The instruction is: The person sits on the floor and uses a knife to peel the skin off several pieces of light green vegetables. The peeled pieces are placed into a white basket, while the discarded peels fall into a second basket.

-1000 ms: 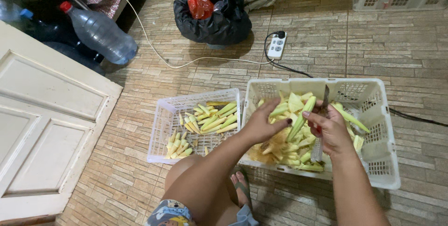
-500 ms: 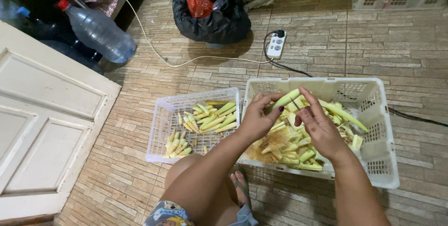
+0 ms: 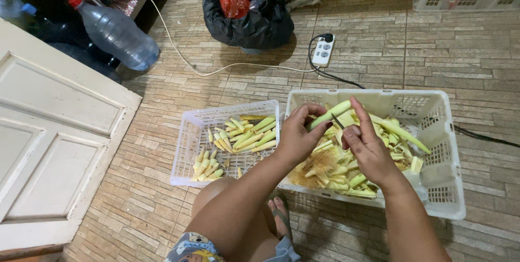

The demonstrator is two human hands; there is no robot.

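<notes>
Head view: we're mid-trim. Left hand (image 3: 295,137) pinches a pale green stalk (image 3: 329,115), holding it over the big crate (image 3: 441,178). Right hand (image 3: 368,148) is curled around a thin dark blade (image 3: 338,122), tip touching the stalk near the left fingers. Husks and uncut stalks fill that crate; peeled pieces (image 3: 244,135) sit in the small basket (image 3: 189,154) just beside it. Our read: next move needs a steady left grip and a shallow cut directed away from the fingers.
</notes>
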